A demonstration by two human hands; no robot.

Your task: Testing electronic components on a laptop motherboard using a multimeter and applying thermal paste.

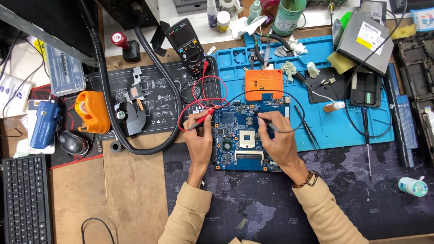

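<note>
A blue laptop motherboard [235, 135] lies flat on the dark map-printed mat [271, 208], between my two hands. My left hand [199, 141] holds a red multimeter probe [201, 119] at the board's upper left edge. My right hand [281, 143] grips a black probe [267, 124] with its tip touching the board's upper middle. Red and black leads loop back to the black multimeter [186, 45] standing behind the board.
An orange box [264, 84] sits on the blue work mat [334, 122] behind the board. An optical drive [365, 41], sponges, bottles and laptop parts lie at the right. A black hose [135, 135], a fan, an orange tape holder [91, 111], a mouse and a keyboard [26, 199] are at the left.
</note>
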